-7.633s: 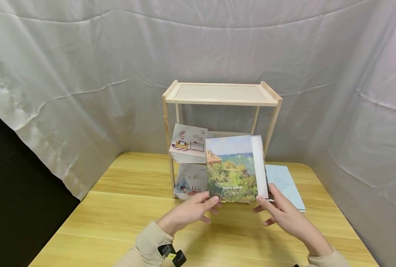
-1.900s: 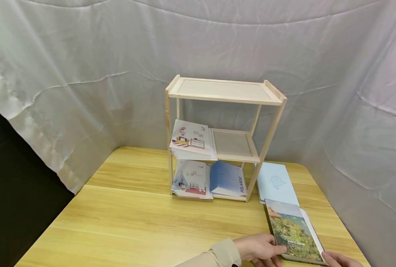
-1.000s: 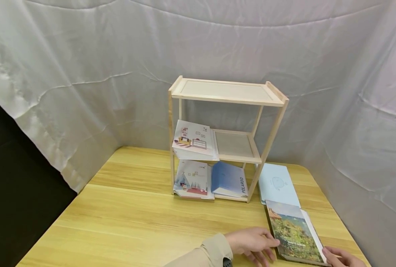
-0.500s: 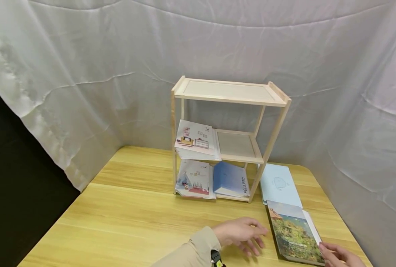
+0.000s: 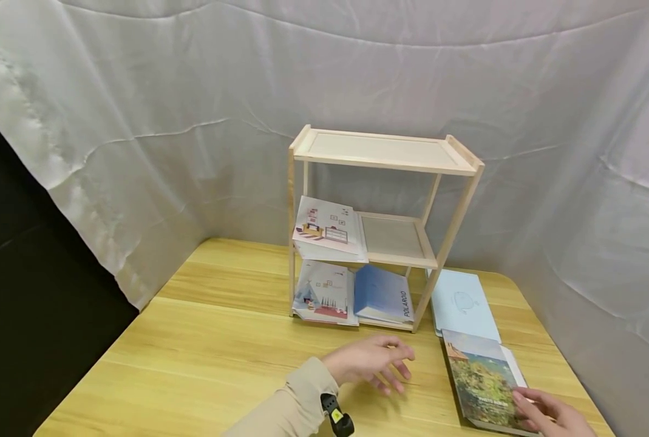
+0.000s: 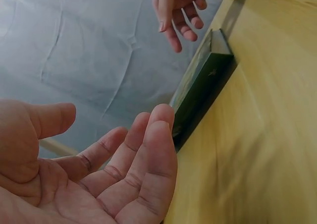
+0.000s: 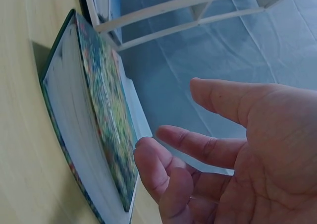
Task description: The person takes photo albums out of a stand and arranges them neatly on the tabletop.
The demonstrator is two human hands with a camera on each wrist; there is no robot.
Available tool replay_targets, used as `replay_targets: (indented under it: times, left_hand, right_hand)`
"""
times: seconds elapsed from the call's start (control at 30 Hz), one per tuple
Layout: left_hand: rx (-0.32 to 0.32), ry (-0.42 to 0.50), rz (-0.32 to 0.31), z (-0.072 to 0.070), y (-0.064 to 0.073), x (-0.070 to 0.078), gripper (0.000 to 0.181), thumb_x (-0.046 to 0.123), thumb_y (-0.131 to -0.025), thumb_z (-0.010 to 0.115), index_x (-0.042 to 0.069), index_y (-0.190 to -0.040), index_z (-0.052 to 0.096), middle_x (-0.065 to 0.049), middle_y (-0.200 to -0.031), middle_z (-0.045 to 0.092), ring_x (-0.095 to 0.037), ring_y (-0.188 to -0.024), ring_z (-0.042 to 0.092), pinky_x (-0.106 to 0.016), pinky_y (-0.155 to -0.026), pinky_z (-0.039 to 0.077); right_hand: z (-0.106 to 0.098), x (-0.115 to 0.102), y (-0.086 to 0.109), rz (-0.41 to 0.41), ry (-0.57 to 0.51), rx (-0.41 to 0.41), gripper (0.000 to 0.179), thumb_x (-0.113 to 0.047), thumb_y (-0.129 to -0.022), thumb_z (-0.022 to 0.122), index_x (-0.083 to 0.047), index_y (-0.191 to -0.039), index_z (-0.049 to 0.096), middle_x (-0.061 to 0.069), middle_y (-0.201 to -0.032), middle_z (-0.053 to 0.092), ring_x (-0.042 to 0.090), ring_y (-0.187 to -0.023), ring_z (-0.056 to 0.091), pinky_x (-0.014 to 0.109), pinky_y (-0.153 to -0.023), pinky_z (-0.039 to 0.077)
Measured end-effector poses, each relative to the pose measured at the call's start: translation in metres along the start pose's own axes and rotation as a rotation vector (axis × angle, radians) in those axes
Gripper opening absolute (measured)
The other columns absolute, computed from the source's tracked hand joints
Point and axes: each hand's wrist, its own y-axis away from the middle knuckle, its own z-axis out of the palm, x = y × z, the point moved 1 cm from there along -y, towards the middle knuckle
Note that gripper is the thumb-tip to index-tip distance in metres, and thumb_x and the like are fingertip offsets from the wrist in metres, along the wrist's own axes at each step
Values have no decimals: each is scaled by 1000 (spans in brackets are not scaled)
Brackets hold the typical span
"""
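A photo album (image 5: pixel 482 379) with a painted landscape on its cover lies flat at the right of the table. In the right wrist view the album (image 7: pixel 106 100) shows its thick page edges. My right hand (image 5: pixel 553 413) hovers just over its right edge, thumb and fingers parted and holding nothing, as the right wrist view of the hand (image 7: pixel 223 149) shows. My left hand (image 5: pixel 370 364) is in the air left of the album, fingers loosely bent with nothing in them. In the left wrist view the album's dark spine (image 6: pixel 200 90) stands beyond my left fingertips (image 6: pixel 158 144).
A light blue book (image 5: pixel 463 303) lies behind the album, right of a wooden shelf (image 5: pixel 384 152). The shelf holds white illustrated books (image 5: pixel 326 227) on its middle tier, with another white book (image 5: pixel 324 294) and a blue Polaroid album (image 5: pixel 381 294) below.
The photo album was carried from before the shelf down to the table's right side. My left hand has since let go and moved left; my right hand has come off its edge.
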Motion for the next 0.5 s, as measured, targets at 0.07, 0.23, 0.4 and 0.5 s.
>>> replay_targets:
  times: [0.07, 0.23, 0.4, 0.5]
  left_hand:
    - [11, -1, 6, -3, 2, 1, 26, 38, -104, 54, 17, -114, 64, -13, -101, 70, -24, -76, 71, -30, -58, 56]
    - [14, 5, 22, -12, 8, 5, 29, 40, -104, 53, 16, -117, 64, -12, -101, 70, -27, -79, 73, -30, -59, 56]
    - [36, -12, 42, -20, 17, 11, 32, 41, -104, 52, 15, -118, 64, -12, -102, 70, -31, -81, 73, -30, -59, 56]
    - [48, -33, 58, -25, 20, 14, 34, 43, -104, 51, 15, -120, 64, -12, -103, 70, -38, -87, 73, -31, -59, 57]
  right_hand:
    - [2, -4, 2, -11, -7, -11, 94, -67, -97, 48, 14, -143, 40, 35, -127, 60, 35, -97, 72, 46, -79, 61]
    - [7, -13, 8, 9, -83, -74, 100, -71, -95, 47, 14, -145, 33, 39, -138, 47, 37, -103, 69, 46, -81, 61]
    - [10, -27, 11, -49, -73, -80, 90, -65, -98, 47, 11, -146, 37, 30, -137, 54, 31, -101, 67, 43, -77, 59]
    - [10, -38, 12, -83, -32, -67, 83, -61, -100, 46, 7, -147, 39, 26, -136, 58, 28, -100, 68, 43, -76, 58]
